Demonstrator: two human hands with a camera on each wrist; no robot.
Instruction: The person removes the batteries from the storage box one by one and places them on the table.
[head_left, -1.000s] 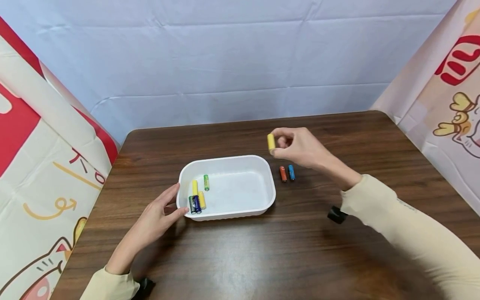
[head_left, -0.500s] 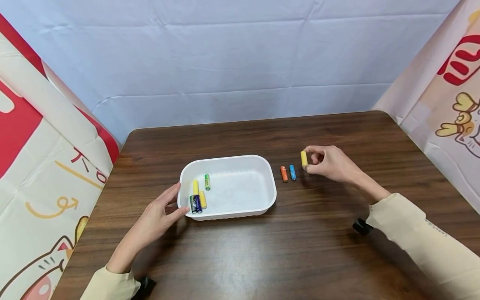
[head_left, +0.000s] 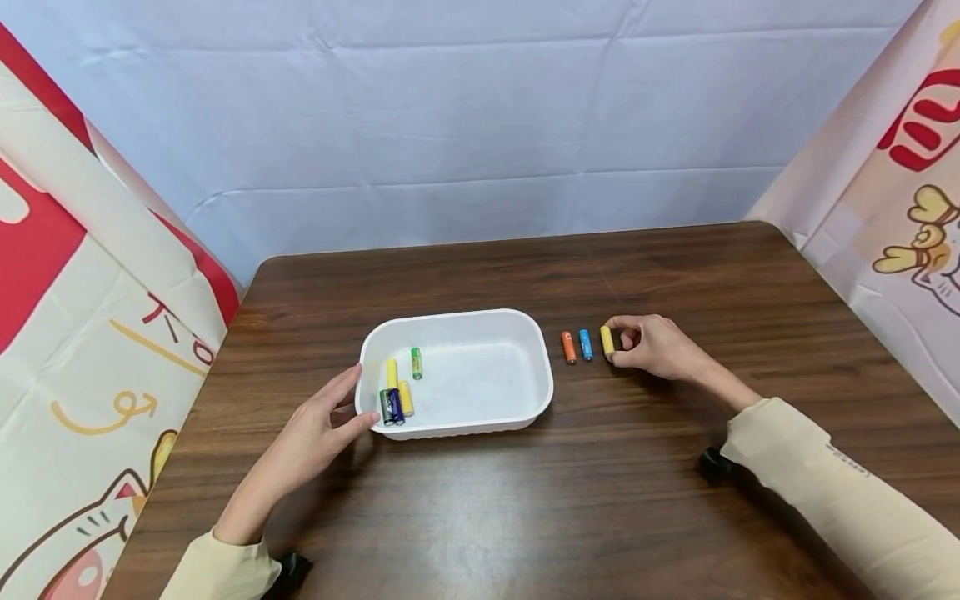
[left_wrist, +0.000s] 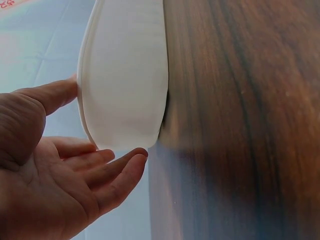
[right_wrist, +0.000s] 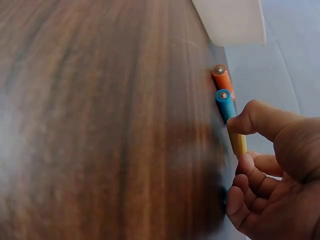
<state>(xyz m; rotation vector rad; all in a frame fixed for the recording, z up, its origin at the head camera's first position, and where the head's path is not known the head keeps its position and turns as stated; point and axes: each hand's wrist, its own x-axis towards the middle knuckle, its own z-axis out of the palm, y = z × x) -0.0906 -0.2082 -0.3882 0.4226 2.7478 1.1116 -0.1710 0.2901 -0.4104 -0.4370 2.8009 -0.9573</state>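
My right hand (head_left: 651, 345) pinches a yellow battery (head_left: 607, 342) between thumb and fingers, low at the table. To its left stand a blue battery (head_left: 586, 345) and an orange battery (head_left: 568, 347), lined up in a row; the right wrist view shows metal tips on the blue battery (right_wrist: 224, 102) and orange battery (right_wrist: 221, 77). At the left end of a white tray (head_left: 480, 425), my left hand (head_left: 318, 421) touches the rim with relaxed fingers and thumb. Inside the tray lie a green battery (head_left: 416, 363), two yellow ones, and a dark green and a dark blue one near the left corner.
Everything rests on a dark wood-grain table (head_left: 480, 517). A pale cloth (head_left: 465, 125) hangs behind its far edge, and printed cloths hang at both sides. The tray's right end is close to the orange battery.
My right hand has carried the yellow battery from above the tray's right far corner rightward and down, to beside the blue battery. My left hand has stayed at the tray.
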